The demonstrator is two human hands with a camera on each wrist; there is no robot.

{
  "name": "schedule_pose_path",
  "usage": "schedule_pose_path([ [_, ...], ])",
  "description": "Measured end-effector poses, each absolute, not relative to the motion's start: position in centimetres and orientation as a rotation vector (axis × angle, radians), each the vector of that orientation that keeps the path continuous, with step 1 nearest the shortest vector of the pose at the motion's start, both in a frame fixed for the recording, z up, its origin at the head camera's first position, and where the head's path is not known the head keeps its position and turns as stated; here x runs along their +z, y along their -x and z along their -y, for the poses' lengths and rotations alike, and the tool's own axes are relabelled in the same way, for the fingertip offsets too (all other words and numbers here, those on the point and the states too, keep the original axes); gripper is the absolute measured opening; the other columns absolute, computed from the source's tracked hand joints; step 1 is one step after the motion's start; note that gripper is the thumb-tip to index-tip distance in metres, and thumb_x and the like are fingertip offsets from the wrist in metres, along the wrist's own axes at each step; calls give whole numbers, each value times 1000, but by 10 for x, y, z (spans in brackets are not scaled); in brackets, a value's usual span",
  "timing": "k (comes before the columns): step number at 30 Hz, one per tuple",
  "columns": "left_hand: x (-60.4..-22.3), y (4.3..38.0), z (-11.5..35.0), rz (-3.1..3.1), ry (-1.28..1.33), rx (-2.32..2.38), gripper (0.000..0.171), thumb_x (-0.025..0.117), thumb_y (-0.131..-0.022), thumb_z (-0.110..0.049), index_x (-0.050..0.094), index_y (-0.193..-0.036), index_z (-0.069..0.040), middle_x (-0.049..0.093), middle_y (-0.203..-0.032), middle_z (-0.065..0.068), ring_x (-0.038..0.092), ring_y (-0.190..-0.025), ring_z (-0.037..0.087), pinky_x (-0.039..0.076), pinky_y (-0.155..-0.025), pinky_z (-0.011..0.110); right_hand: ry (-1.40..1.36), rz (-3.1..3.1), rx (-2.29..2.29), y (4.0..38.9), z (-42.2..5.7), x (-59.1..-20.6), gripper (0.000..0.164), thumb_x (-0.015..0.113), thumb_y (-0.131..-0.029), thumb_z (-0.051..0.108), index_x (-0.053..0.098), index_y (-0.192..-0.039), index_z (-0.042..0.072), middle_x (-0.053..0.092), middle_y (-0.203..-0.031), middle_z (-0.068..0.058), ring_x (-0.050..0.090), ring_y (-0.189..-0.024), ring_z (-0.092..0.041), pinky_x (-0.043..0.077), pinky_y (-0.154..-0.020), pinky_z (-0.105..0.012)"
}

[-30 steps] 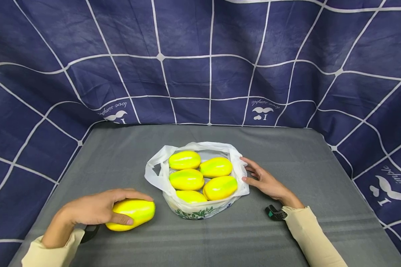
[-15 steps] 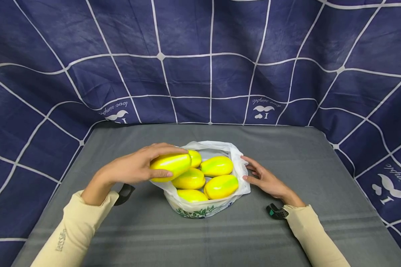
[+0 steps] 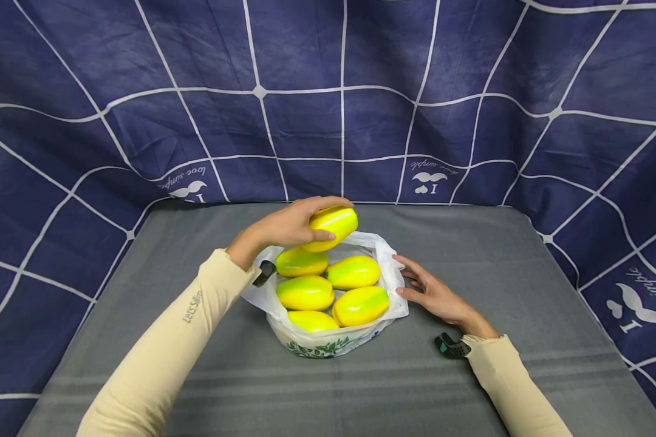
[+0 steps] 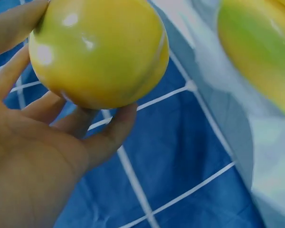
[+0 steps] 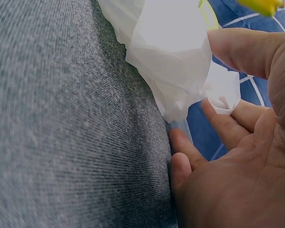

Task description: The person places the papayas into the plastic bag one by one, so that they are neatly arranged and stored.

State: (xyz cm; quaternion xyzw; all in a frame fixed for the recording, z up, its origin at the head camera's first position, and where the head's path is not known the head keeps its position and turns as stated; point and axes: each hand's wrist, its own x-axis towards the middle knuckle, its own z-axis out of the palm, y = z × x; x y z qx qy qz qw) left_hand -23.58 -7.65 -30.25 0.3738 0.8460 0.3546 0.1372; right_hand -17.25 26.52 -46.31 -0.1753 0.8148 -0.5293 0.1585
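My left hand (image 3: 292, 226) grips a glossy yellow papaya (image 3: 332, 227) tinged with green, thumb on the near side and fingers over the far side. Hand and fruit are above the back of a white plastic bag (image 3: 333, 347). From the left wrist, the held papaya (image 4: 99, 52) appears end-on, the fingertips around it. Several like papayas (image 3: 306, 293) lie inside the bag. At the bag's right side, my right hand (image 3: 437, 301) touches the plastic with loosely bent fingers. The right wrist view shows its thumb and fingertips against the crumpled white bag (image 5: 171, 52).
A grey cloth (image 3: 448, 394) covers the table. Behind and at both sides hangs a dark blue curtain (image 3: 306, 127) with white grid lines. Leaf print marks the bag's front. A black band (image 3: 451, 347) is at my right wrist.
My left hand has lifted the papaya from the table left of the bag and carried it right and away, over the bag's back. The right hand stays at the bag's side.
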Motion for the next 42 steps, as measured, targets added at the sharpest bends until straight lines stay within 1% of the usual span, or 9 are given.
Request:
schedule_pose_path([
  [4, -317, 249, 62, -2471, -1037, 1019, 61, 69, -92, -9, 46, -148, -16, 54, -140, 10, 52, -115, 28, 47, -96, 43, 497, -2337, -1499, 173, -265, -462, 72, 66, -98, 22, 27, -159, 24, 24, -164, -17, 31, -146, -44, 25, -117, -64],
  [9, -334, 260, 46, -2486, -1024, 1031, 59, 71, -89, -2, 46, -141, -14, 53, -141, 11, 51, -125, 29, 45, -106, 44, 491, -2352, -1484, 173, -264, -461, 72, 66, -98, 23, 28, -159, 24, 28, -162, -19, 32, -146, -44, 26, -117, -64],
  [14, -345, 265, 35, -2507, -1012, 968, 59, 71, -89, -1, 42, -138, -15, 51, -140, 13, 50, -124, 30, 44, -108, 45, 483, -2343, -1494, 174, -263, -460, 72, 67, -98, 23, 28, -159, 26, 25, -163, -17, 31, -146, -43, 25, -117, -64],
  [18, -352, 266, 32, -2526, -1012, 857, 59, 70, -91, -3, 43, -141, -19, 52, -139, 10, 50, -122, 28, 43, -107, 44, 480, -2332, -1501, 174, -263, -460, 73, 67, -97, 24, 27, -159, 25, 21, -166, -14, 31, -146, -43, 25, -117, -63],
  [23, -358, 265, 27, -2500, -1001, 730, 59, 63, -95, -5, 44, -147, -24, 51, -142, 7, 47, -126, 27, 39, -110, 46, 498, -2316, -1523, 174, -263, -460, 74, 67, -98, 22, 26, -159, 24, 20, -165, -15, 30, -146, -43, 25, -117, -64],
  [29, -362, 262, 19, -2485, -928, 594, 61, 56, -99, -5, 41, -153, -29, 43, -154, 6, 39, -139, 28, 31, -119, 50, 496, -2305, -1532, 173, -262, -460, 74, 66, -98, 20, 26, -159, 23, 20, -165, -16, 29, -146, -44, 25, -117, -64],
  [34, -365, 259, 13, -2488, -879, 504, 61, 53, -101, -6, 39, -155, -31, 36, -160, 5, 30, -148, 31, 25, -122, 54, 492, -2308, -1536, 173, -262, -460, 74, 67, -97, 19, 27, -159, 23, 22, -165, -15, 30, -146, -43, 25, -118, -63],
  [38, -367, 257, 7, -2493, -826, 378, 62, 52, -102, -9, 36, -155, -36, 29, -165, 5, 24, -152, 33, 23, -122, 57, 496, -2313, -1535, 172, -263, -461, 74, 67, -97, 19, 27, -159, 22, 23, -165, -15, 31, -146, -43, 24, -118, -63],
  [42, -369, 255, 3, -2502, -794, 300, 64, 52, -103, -10, 33, -156, -40, 24, -167, 4, 20, -153, 32, 20, -123, 56, 497, -2323, -1517, 173, -265, -462, 74, 67, -97, 21, 27, -159, 23, 22, -165, -15, 31, -146, -43, 24, -118, -63],
])
